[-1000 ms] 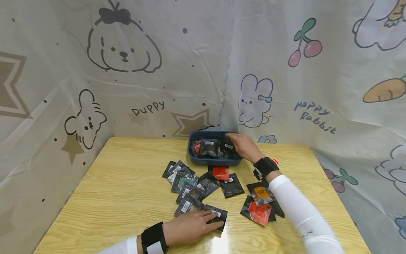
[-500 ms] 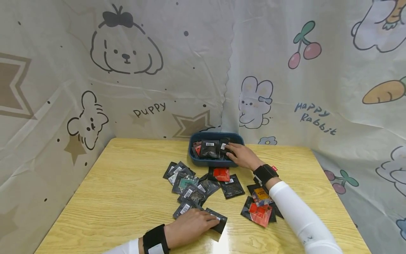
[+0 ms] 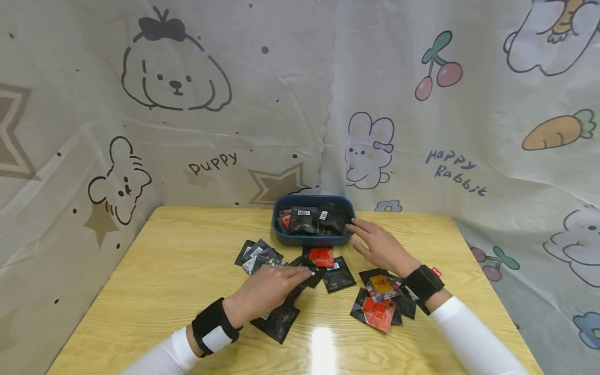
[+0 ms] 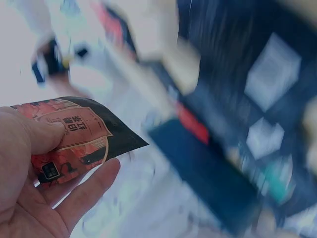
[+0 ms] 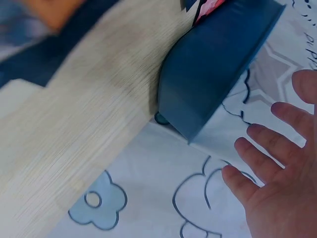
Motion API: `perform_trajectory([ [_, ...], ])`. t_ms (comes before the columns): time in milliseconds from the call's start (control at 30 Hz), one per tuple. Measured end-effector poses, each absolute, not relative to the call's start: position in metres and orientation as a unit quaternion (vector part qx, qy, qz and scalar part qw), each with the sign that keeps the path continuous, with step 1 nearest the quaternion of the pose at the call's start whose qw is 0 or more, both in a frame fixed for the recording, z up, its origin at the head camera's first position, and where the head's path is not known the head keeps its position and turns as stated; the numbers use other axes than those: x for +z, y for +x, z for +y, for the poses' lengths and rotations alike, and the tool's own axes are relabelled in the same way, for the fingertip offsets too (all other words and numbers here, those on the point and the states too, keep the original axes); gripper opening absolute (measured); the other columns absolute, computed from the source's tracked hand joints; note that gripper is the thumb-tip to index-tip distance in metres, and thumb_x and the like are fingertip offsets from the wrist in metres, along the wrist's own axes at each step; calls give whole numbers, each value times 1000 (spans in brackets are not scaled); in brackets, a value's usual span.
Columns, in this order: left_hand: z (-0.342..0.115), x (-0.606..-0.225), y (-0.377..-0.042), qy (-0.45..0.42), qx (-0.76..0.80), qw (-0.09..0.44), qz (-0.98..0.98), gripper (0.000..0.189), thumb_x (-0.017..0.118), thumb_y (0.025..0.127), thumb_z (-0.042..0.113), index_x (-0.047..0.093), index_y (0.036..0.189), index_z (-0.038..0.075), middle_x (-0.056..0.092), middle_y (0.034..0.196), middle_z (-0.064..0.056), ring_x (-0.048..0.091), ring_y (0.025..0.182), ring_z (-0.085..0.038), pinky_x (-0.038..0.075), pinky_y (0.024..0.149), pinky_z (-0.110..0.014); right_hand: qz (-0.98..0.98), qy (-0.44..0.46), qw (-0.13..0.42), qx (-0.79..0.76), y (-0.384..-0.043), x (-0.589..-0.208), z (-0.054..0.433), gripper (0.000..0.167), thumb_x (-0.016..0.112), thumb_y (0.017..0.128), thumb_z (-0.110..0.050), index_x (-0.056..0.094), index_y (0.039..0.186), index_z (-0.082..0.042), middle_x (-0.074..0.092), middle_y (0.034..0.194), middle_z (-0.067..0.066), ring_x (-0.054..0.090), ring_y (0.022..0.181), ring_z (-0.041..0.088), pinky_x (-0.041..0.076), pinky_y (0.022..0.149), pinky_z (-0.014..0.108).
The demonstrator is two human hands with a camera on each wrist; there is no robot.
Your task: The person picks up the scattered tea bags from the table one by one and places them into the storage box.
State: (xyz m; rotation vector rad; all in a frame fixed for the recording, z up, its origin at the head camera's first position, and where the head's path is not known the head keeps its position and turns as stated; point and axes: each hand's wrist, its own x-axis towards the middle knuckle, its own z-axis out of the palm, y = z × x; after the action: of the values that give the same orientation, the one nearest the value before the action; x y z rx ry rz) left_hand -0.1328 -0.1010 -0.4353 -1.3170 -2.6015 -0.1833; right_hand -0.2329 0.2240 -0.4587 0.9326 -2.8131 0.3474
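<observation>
My left hand (image 3: 264,291) is raised over a pile of black sachets (image 3: 276,323) on the table. In the left wrist view its thumb and fingers pinch a red and black tea sachet (image 4: 74,129), printed side showing. Just right of the dark blue container (image 3: 311,240) is my right hand (image 3: 382,245), fingers spread and nothing held. Black sachets (image 3: 303,219) and some red ones fill much of that container. The right wrist view shows the hand apart from the container's outer wall (image 5: 213,64).
In front of the container lie a red-labelled sachet (image 3: 322,257) and a black one (image 3: 339,276). A right-hand group holds a red sachet (image 3: 380,312) and an orange-labelled one (image 3: 382,286). Printed cloth (image 3: 281,104) hangs behind the wooden table (image 3: 187,260).
My left hand has lifted from the table and moved forward with a sachet. My right hand has withdrawn from the container to the right, leaving a black sachet lying inside.
</observation>
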Motion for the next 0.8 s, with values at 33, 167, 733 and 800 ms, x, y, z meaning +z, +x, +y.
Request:
perform_trajectory([
  [33,-103,-430,-139,-441,-61,125,-887,49,67,90,-3,63,135,14,68,130,-4,72,101,-17,61,75,-29,-938,314,83,117,-227,-459,227,52,61,100,-30,50,148,-13,47,153,16,49,137,38,43,111,53],
  [167,-108,-413,-166,-419,-65,180,-888,56,73,83,-4,63,135,13,69,130,-6,73,91,-19,59,65,-29,-934,324,89,118,-201,-464,238,55,64,98,-33,50,148,-14,49,151,17,51,134,38,46,109,52],
  [733,-85,-427,-277,-345,-100,193,-913,44,62,97,8,59,141,12,65,135,-8,67,116,-25,58,91,-40,-940,295,-94,143,-143,-503,261,73,70,91,-46,43,152,-16,33,160,20,35,142,50,42,105,64],
  [800,-84,-434,-285,-334,-113,182,-918,41,60,99,9,59,140,12,65,136,-8,67,116,-26,58,91,-41,-941,291,-90,145,-142,-504,261,70,68,93,-44,44,152,-17,34,159,19,40,140,48,43,105,63],
])
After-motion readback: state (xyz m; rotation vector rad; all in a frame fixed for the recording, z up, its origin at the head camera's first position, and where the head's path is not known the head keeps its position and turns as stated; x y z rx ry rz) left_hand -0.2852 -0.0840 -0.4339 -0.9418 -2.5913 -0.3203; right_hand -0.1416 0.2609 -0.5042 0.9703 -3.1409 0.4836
